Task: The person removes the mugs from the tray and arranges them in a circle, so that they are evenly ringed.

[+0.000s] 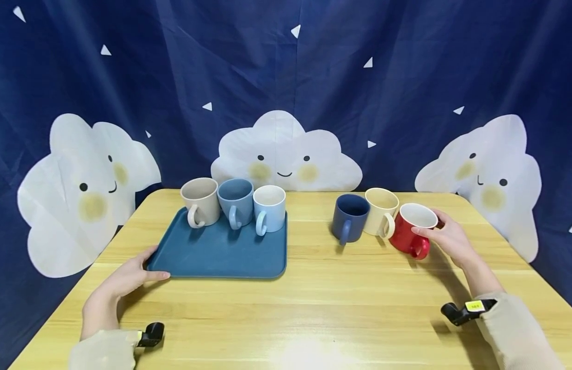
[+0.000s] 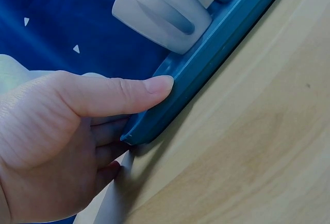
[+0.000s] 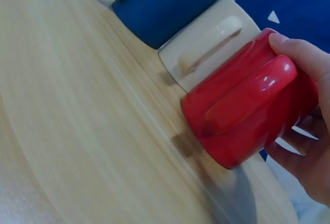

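Observation:
My right hand [image 1: 445,239] grips a red mug [image 3: 242,105] with a white inside, thumb near the rim and fingers round the far side. Its handle faces the front, and the mug tilts a little beside a cream mug [image 1: 380,213]. At the left, my left hand [image 1: 129,275] holds the near left corner of a dark blue-green tray [image 1: 216,259]. In the left wrist view the thumb [image 2: 124,92] lies over the tray's edge, with the other fingers partly hidden behind the corner. Along the tray's back stand a beige mug [image 1: 200,200], a grey-blue mug [image 1: 235,203] and a light blue mug [image 1: 270,208].
A dark blue mug [image 1: 349,218] stands on the wooden table [image 1: 313,303] to the left of the cream one, its handle toward me. Behind the table's back edge hangs a dark blue curtain [image 1: 267,67] with white cloud faces.

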`<state>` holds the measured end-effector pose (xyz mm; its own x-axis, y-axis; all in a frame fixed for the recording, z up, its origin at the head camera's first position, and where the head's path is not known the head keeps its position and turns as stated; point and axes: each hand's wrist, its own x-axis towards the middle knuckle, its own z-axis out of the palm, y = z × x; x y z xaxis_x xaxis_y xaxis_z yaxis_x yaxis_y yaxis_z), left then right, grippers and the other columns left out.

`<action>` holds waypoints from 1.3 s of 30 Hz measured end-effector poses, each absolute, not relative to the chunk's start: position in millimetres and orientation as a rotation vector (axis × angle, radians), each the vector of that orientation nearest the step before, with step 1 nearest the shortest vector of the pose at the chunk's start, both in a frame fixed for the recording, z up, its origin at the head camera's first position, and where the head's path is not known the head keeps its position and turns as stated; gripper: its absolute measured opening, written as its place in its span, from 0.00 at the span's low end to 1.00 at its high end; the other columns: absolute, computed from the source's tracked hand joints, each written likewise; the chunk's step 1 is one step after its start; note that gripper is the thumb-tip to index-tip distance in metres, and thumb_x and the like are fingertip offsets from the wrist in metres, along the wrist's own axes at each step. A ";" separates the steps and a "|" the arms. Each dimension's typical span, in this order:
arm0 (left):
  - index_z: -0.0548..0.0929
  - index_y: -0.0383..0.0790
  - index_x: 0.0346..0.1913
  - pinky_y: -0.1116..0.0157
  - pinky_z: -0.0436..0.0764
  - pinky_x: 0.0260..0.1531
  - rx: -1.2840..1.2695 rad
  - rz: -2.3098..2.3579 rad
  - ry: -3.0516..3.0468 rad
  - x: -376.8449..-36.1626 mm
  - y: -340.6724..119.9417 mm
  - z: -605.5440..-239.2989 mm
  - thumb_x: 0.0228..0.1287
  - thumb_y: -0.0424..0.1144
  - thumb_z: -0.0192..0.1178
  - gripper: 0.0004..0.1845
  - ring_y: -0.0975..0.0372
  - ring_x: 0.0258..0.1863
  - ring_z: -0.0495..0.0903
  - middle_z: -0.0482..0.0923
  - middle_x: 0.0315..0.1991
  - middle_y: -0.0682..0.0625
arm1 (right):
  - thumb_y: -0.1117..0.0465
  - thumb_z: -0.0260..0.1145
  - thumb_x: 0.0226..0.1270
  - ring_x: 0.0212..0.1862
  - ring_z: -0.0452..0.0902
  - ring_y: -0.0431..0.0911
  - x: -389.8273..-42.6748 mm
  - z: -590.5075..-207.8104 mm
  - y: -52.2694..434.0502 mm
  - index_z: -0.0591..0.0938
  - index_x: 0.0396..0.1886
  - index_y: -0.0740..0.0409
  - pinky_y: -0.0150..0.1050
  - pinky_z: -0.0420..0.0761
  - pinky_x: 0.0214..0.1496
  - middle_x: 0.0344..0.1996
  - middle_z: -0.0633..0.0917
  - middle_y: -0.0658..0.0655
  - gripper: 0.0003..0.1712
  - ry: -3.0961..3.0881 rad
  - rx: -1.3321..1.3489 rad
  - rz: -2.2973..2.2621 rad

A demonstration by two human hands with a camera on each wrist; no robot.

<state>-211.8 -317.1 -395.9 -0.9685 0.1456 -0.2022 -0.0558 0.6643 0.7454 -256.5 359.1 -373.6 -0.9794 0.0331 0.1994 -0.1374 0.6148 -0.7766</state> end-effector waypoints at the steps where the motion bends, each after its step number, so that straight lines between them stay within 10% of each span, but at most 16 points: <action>1: 0.39 0.23 0.70 0.34 0.48 0.57 0.076 1.191 2.639 -211.7 -317.5 -395.7 0.54 0.48 0.66 0.55 0.29 0.63 0.42 0.40 0.66 0.21 | 0.54 0.66 0.60 0.41 0.66 0.30 -256.7 -373.0 358.8 0.61 0.65 0.72 0.20 0.69 0.40 0.48 0.73 0.60 0.40 -2.643 0.096 1.306; 29: 0.39 0.25 0.70 0.34 0.48 0.57 0.083 1.186 2.652 -211.5 -315.6 -395.5 0.53 0.49 0.67 0.56 0.30 0.64 0.43 0.40 0.66 0.21 | 0.61 0.63 0.63 0.44 0.64 0.31 -260.1 -373.2 364.0 0.56 0.67 0.73 0.20 0.66 0.42 0.45 0.71 0.44 0.39 -2.643 0.156 1.424; 35: 0.40 0.25 0.70 0.34 0.48 0.57 0.083 1.167 2.662 -211.6 -315.4 -395.0 0.53 0.49 0.66 0.56 0.30 0.64 0.43 0.41 0.66 0.21 | 0.61 0.60 0.65 0.48 0.61 0.30 -253.9 -368.4 364.3 0.51 0.68 0.75 0.18 0.66 0.44 0.54 0.67 0.60 0.41 -2.573 0.156 1.473; 39: 0.40 0.25 0.70 0.34 0.49 0.57 0.083 1.168 2.663 -210.5 -315.9 -394.4 0.53 0.49 0.66 0.56 0.30 0.64 0.43 0.41 0.66 0.21 | 0.63 0.61 0.65 0.51 0.62 0.30 -250.2 -359.6 363.8 0.50 0.68 0.76 0.17 0.66 0.47 0.53 0.69 0.48 0.41 -2.515 0.204 1.455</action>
